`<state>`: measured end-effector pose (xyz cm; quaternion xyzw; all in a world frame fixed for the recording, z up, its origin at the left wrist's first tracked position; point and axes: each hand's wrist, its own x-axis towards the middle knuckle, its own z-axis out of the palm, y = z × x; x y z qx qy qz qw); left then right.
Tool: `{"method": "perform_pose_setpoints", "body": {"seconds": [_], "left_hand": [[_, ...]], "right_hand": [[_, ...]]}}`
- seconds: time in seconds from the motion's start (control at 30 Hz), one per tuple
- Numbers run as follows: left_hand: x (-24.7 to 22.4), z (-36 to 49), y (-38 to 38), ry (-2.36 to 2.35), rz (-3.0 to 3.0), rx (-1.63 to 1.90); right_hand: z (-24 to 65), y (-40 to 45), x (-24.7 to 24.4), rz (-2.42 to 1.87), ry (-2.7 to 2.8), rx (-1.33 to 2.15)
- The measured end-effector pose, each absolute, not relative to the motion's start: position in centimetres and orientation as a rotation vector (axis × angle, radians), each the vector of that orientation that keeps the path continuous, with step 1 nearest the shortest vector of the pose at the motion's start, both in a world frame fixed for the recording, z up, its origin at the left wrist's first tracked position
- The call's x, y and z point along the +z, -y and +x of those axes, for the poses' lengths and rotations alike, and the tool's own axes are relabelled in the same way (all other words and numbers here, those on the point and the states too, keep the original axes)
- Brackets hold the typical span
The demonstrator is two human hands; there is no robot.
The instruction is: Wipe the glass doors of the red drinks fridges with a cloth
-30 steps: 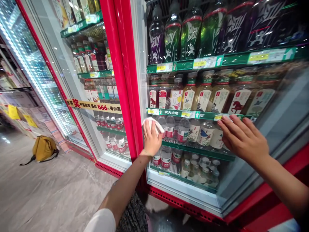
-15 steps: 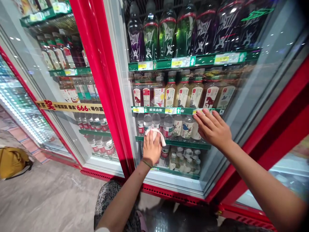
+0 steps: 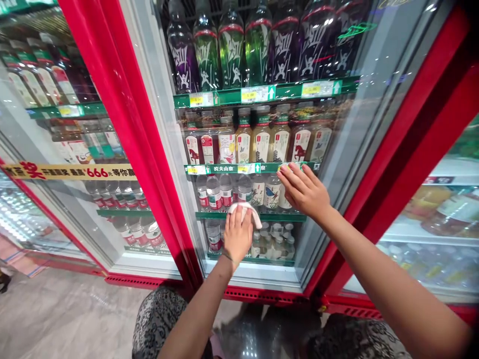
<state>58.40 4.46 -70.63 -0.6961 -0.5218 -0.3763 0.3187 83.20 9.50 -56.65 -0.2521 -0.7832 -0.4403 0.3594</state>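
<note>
My left hand (image 3: 238,234) presses a folded white cloth (image 3: 251,210) flat on the glass door of a drinks fridge, in front of the lower shelves. Its fingers lie over the cloth, and part of the cloth sticks out past the fingertips. Higher and to the right, my right hand (image 3: 305,192) rests on the same glass with straight fingers and nothing in it. Behind the glass stand water bottles (image 3: 214,193), tea bottles (image 3: 262,142) and large dark bottles (image 3: 282,47). My right fingertips cover part of a green shelf strip.
A red door frame (image 3: 108,114) runs along the left of this door, and another red frame (image 3: 389,144) along the right. More fridge sections with bottles stand on both sides. Below is a grey shiny floor (image 3: 93,319), with my patterned-cloth knees (image 3: 160,324) close to the fridge base.
My left hand has slid the cloth to the right and slightly down across the glass. My right hand keeps about the same spot on the door. The camera view has turned right.
</note>
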Motion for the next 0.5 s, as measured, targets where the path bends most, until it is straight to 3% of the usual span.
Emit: {"method": "perform_pose_setpoints", "body": {"seconds": [0.13, 0.2, 0.27, 0.4, 0.5], "left_hand": [[-58.6, 59.4, -7.0, 1.320, -1.782, -1.137], [-57.3, 60.0, -7.3, 1.329, -1.750, -1.178], [-60.9, 60.5, -6.6, 1.387, -1.761, -1.169], [-72.7, 60.5, -4.4, 1.510, -1.975, -1.072], [-73.6, 59.9, -4.6, 1.478, -2.023, -1.043]], "right_hand": [[83.2, -9.6, -56.7, -0.654, 2.000, -1.164], [83.2, -9.6, -56.7, -0.657, 1.995, -1.171], [83.2, -9.6, -56.6, -0.654, 1.998, -1.172], [83.2, -9.4, -56.5, -0.635, 1.997, -1.196], [83.3, -9.4, -56.5, -0.637, 1.995, -1.204]]}}
